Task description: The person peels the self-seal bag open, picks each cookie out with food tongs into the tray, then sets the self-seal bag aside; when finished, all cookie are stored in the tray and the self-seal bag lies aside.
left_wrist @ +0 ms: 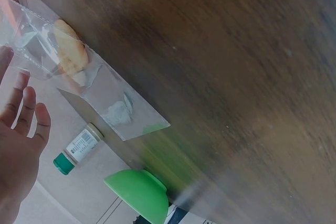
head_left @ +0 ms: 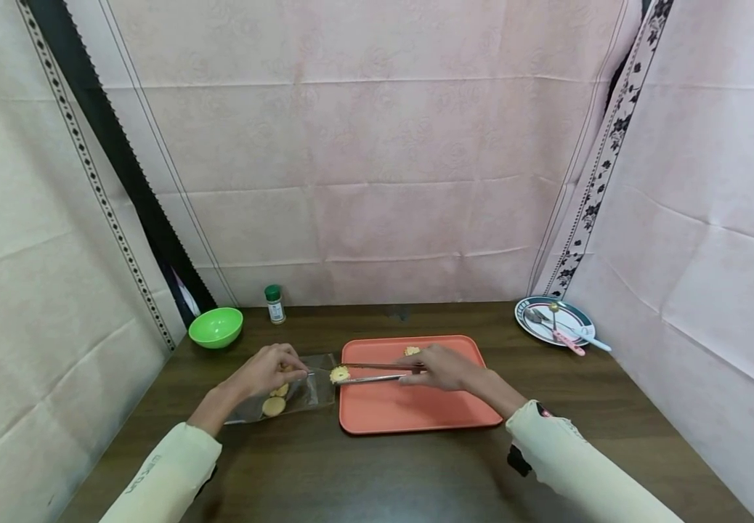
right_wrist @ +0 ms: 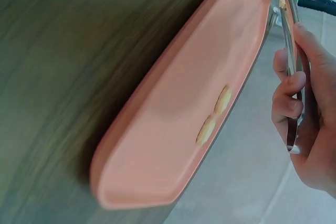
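Note:
My right hand (head_left: 445, 369) grips metal tongs (head_left: 377, 379) above the pink tray (head_left: 410, 410). Between the tong tips, at the tray's left edge, is a round biscuit (head_left: 340, 374). To the left, my left hand (head_left: 269, 374) pinches the upper part of a clear plastic bag (head_left: 317, 392); its exact fingertip contact is partly out of frame in the left wrist view. Several biscuits (head_left: 274, 407) lie inside the bag. Two biscuits (right_wrist: 214, 115) rest near the tray's far side in the right wrist view; my right hand partly covers them in the head view.
A green bowl (head_left: 216, 328) stands at the back left, beside a green-capped shaker bottle (head_left: 274, 305). At the back right, a plate (head_left: 526, 324) holds a fork and other cutlery with pink and blue handles. Cloth walls enclose the wooden table (head_left: 325, 472).

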A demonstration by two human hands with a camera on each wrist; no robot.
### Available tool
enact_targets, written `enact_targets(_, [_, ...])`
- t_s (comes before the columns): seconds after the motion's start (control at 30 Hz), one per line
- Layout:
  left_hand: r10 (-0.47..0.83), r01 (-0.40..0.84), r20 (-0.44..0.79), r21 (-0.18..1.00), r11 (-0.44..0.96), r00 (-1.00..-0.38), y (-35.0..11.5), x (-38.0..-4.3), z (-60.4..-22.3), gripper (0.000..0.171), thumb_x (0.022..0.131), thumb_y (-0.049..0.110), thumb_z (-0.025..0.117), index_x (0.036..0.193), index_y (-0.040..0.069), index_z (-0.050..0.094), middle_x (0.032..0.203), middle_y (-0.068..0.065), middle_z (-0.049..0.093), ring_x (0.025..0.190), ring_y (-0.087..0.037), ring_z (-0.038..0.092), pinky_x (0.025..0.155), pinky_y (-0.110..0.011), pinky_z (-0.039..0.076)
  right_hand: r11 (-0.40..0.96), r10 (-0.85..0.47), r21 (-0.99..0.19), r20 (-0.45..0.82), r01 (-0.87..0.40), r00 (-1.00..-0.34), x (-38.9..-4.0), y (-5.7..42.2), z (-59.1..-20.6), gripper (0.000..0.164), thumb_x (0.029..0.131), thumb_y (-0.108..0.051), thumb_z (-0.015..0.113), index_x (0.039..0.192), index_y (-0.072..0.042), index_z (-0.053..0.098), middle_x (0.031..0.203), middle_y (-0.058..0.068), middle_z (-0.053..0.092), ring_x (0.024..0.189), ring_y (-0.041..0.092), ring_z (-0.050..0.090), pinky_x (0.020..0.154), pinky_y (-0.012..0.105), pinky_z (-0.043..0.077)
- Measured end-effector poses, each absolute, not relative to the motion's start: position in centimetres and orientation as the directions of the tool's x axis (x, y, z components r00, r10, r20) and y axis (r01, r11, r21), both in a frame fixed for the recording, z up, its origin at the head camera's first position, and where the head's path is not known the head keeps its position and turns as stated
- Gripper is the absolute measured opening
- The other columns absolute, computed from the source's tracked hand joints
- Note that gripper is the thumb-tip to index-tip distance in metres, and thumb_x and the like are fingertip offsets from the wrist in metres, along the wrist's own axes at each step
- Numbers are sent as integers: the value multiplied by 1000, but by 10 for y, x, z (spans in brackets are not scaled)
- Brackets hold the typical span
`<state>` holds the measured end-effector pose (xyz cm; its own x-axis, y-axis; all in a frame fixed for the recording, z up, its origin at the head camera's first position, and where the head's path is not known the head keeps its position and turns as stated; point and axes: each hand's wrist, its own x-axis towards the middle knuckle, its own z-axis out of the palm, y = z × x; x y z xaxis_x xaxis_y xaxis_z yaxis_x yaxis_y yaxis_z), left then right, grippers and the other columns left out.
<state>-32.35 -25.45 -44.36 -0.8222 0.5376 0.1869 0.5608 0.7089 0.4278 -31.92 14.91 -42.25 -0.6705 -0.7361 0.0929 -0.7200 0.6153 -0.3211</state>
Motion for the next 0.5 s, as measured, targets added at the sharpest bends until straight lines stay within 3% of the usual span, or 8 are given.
enact_targets(0.27, [537,558,185,441,703,-823,-256,-324,-445,15,100,22,73,106,15,83,103,4,65,92,-14,60,72,-30,51,648,-707,-275,129,-710,-695,-323,175,-421,44,102,-41,68,141,-22,67,72,-12,56,61,2,43,59,25,38])
enact_targets(0.5, [543,563,186,441,699,-819,-256,-324,-445,15,100,22,72,107,14,83,103,4,65,94,-18,61,73,-31,51,693,-655,-290,128,-660,-745,-326,191,-424,41,102,-39,69,139,-22,69,74,-13,58,62,2,44,58,25,36])
